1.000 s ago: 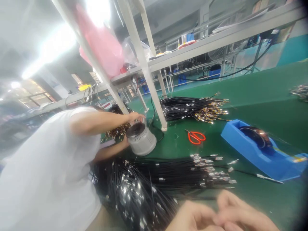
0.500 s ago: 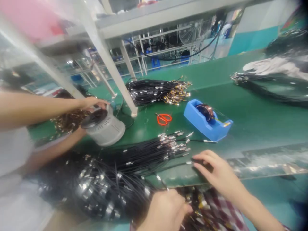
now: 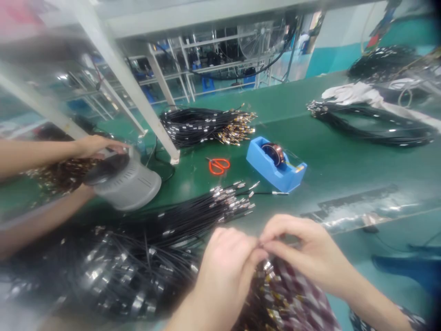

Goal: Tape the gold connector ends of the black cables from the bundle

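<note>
My left hand (image 3: 229,264) and my right hand (image 3: 303,246) meet at their fingertips above my lap, near the bench's front edge. Both are closed in a pinch, and whatever sits between the fingers is hidden. Just beyond my left hand lies a bundle of black cables (image 3: 193,209) with silver connectors pointing right. A heap of black cables with silver tags (image 3: 113,271) spreads to the left of my left wrist. Below my hands, cable ends with gold and silver tips (image 3: 274,299) lie over my checked clothing.
On the green bench (image 3: 285,115) stand a blue tape dispenser (image 3: 275,168), red-handled scissors (image 3: 219,166) and a cable coil (image 3: 203,124). At left, another person's hand (image 3: 99,146) rests at a grey machine (image 3: 129,184). White gloves (image 3: 358,94) lie on cables at right.
My hands have come together: the left rose and my right moved left from a cable's silver end, its fingers closing. The view has shifted, so the bench things sit further left.
</note>
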`<move>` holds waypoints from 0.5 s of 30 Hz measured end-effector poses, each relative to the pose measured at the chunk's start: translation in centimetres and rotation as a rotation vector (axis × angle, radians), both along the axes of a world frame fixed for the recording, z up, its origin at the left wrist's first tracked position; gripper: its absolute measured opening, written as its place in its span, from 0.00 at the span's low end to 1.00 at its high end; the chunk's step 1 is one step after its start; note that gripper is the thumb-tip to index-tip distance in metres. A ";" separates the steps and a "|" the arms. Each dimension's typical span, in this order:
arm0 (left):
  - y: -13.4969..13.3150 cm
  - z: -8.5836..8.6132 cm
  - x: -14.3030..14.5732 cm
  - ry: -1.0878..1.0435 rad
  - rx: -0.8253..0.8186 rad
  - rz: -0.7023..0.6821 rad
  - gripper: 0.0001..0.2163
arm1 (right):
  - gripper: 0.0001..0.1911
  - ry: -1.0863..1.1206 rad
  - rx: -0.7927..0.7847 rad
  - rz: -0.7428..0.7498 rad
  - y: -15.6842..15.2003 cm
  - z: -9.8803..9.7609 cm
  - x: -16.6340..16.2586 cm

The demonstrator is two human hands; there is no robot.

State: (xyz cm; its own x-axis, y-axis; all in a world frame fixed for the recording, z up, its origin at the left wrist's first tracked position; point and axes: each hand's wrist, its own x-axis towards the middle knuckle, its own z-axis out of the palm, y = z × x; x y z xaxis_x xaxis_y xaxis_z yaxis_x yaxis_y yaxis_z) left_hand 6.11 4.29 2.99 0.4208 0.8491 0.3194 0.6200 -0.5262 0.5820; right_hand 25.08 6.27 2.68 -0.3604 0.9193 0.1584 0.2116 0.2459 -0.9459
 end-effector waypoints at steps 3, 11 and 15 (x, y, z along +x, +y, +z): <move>0.0 -0.5 -1.4 0.012 -0.132 0.018 0.10 | 0.04 0.086 -0.167 -0.072 0.4 -0.4 -0.5; -1.3 -0.7 -3.3 -0.053 -0.386 0.061 0.06 | 0.07 0.253 -0.390 0.034 1.6 -0.8 -2.4; -0.8 -1.1 -1.6 -0.349 -0.615 0.184 0.04 | 0.07 0.174 -0.413 0.102 1.9 -0.7 -2.4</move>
